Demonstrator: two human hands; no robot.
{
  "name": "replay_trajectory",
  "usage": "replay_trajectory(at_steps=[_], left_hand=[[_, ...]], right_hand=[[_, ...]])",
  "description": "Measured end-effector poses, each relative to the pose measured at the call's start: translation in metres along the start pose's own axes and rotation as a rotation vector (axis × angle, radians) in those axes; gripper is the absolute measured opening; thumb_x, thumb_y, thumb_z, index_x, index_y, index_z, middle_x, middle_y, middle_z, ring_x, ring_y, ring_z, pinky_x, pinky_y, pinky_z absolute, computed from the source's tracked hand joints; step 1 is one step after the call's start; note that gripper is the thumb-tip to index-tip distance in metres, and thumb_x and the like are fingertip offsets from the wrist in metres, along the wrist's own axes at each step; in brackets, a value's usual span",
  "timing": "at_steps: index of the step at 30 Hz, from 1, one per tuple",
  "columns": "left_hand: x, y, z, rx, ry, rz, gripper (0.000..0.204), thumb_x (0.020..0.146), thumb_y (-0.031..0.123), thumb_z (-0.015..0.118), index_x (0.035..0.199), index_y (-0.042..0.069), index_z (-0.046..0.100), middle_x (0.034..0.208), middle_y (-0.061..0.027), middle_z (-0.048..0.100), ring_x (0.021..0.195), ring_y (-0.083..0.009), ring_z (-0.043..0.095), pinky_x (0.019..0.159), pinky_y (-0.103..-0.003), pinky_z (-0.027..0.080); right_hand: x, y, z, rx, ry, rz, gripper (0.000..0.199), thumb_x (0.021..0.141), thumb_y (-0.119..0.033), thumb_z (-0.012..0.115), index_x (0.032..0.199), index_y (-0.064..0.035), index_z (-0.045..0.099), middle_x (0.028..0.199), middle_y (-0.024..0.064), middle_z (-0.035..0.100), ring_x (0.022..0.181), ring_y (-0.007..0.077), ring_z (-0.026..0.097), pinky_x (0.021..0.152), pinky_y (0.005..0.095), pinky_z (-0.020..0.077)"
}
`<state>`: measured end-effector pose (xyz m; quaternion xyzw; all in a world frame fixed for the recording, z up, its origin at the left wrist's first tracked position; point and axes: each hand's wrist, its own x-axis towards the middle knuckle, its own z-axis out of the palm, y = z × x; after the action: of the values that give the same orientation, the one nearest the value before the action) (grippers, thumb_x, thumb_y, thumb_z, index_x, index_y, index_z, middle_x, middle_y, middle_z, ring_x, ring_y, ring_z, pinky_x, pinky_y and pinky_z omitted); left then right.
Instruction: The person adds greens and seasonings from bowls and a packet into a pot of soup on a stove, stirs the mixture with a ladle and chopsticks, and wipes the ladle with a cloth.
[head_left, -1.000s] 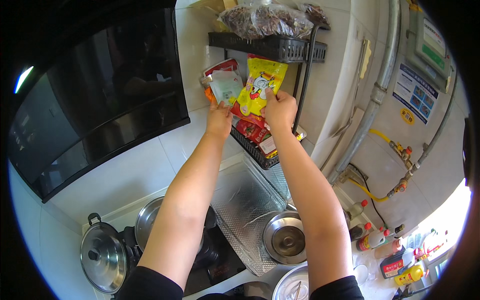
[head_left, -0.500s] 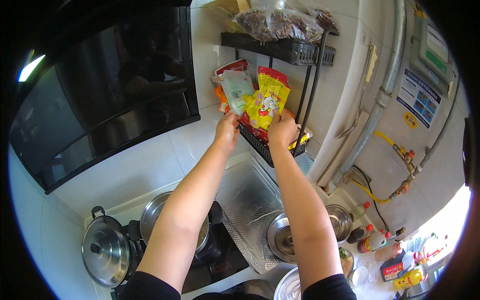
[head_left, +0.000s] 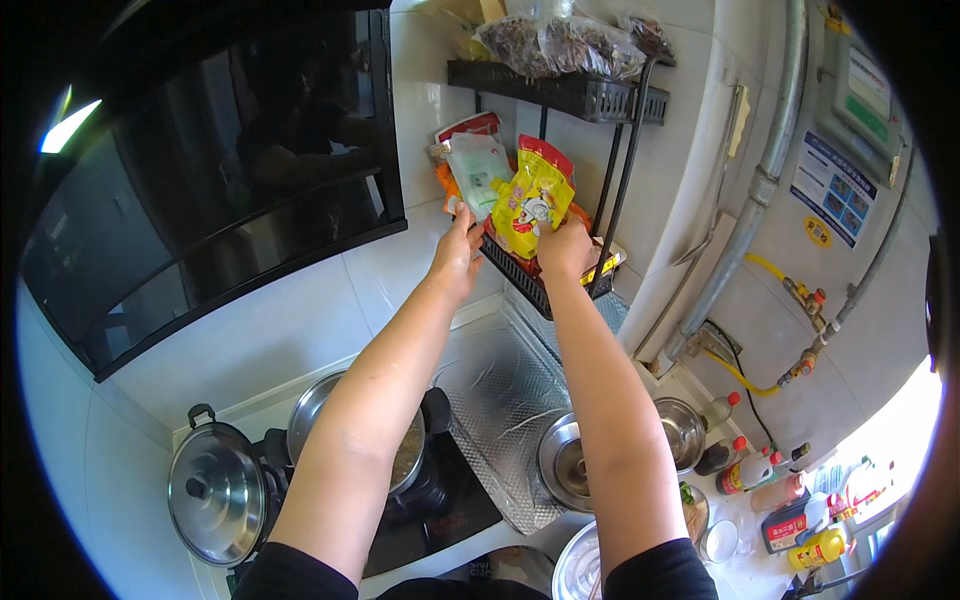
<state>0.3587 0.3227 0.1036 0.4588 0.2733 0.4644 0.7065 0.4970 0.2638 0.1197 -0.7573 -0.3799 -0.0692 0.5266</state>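
My right hand (head_left: 565, 248) is closed on the lower right edge of a yellow pouch (head_left: 532, 200) with a red top and a printed cartoon figure. The pouch stands tilted over the lower basket (head_left: 520, 278) of a black wall rack. At the left, my left hand (head_left: 459, 252) has its fingers and thumb at the lower edge of a pale translucent packet (head_left: 478, 172), apparently pinching it. Behind that packet lie a red packet (head_left: 470, 127) and an orange one (head_left: 447, 182). Other packets under the pouch are mostly hidden.
Bagged dried food (head_left: 560, 45) fills the upper rack tier (head_left: 560, 90). Below are a lidded pot (head_left: 215, 490), an open pot (head_left: 408, 462) on a black cooktop (head_left: 440, 530), metal bowls (head_left: 567, 462) and several bottles (head_left: 745, 472). A grey pipe (head_left: 745, 230) and yellow hose (head_left: 742, 374) run at right.
The yellow pouch has shifted slightly left and tilted a little more upright in my right hand. My left fingers have moved up slightly along the pale packet. The view has shifted a little.
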Motion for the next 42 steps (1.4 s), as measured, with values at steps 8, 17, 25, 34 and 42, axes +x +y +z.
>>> replay_trajectory(at_steps=[8, 17, 25, 34, 42], left_hand=[[-0.041, 0.032, -0.006, 0.058, 0.000, 0.012, 0.085, 0.088, 0.066, 0.035, 0.145, 0.007, 0.017, 0.149, -0.0222, 0.016, 0.140, -0.0333, 0.010, 0.111, -0.049, 0.006], [-0.078, 0.046, -0.020, 0.104, 0.009, -0.009, 0.086, 0.087, 0.067, 0.036, 0.145, 0.006, 0.017, 0.149, -0.0223, 0.018, 0.140, -0.0335, 0.011, 0.111, -0.050, 0.007], [-0.135, 0.079, -0.055, 0.143, 0.083, 0.044, 0.085, 0.087, 0.065, 0.040, 0.142, 0.003, 0.024, 0.145, -0.0238, 0.027, 0.137, -0.0348, 0.020, 0.111, -0.048, 0.012], [-0.317, 0.066, -0.159, 0.346, 0.472, 0.332, 0.052, 0.089, 0.036, 0.058, 0.126, 0.001, 0.049, 0.126, -0.0150, 0.053, 0.118, -0.0233, 0.049, 0.099, -0.037, 0.035], [-0.395, 0.024, -0.229, 0.196, 0.847, 0.381, 0.030, 0.087, 0.018, 0.065, 0.109, 0.000, 0.058, 0.113, -0.0118, 0.060, 0.109, -0.0182, 0.055, 0.097, -0.029, 0.039]], right_hand=[[-0.003, 0.006, -0.001, 0.082, 0.078, 0.023, 0.035, 0.081, -0.030, 0.065, 0.099, 0.0001, 0.064, 0.089, 0.0207, 0.066, 0.085, 0.0360, 0.064, 0.077, 0.0424, 0.0487], [0.017, 0.011, 0.001, 0.063, -0.053, 0.227, 0.047, 0.079, -0.026, 0.065, 0.110, 0.0080, 0.052, 0.103, 0.0276, 0.061, 0.102, 0.0406, 0.057, 0.090, 0.0448, 0.0439], [-0.038, 0.002, 0.006, 0.093, 0.384, -0.133, 0.086, 0.073, -0.015, 0.069, 0.137, 0.0103, 0.016, 0.131, 0.0353, 0.032, 0.115, 0.0447, 0.043, 0.102, 0.0458, 0.0315], [-0.310, -0.016, -0.082, 0.473, -0.913, -1.052, 0.058, 0.064, 0.005, 0.059, 0.120, -0.0100, 0.057, 0.111, 0.0165, 0.050, 0.093, 0.0319, 0.056, 0.077, 0.0379, 0.0513], [-0.364, -0.037, -0.062, 0.289, -0.728, -1.395, 0.018, 0.066, -0.011, 0.067, 0.079, -0.0077, 0.056, 0.072, 0.0055, 0.053, 0.061, 0.0194, 0.058, 0.048, 0.0302, 0.0479]])
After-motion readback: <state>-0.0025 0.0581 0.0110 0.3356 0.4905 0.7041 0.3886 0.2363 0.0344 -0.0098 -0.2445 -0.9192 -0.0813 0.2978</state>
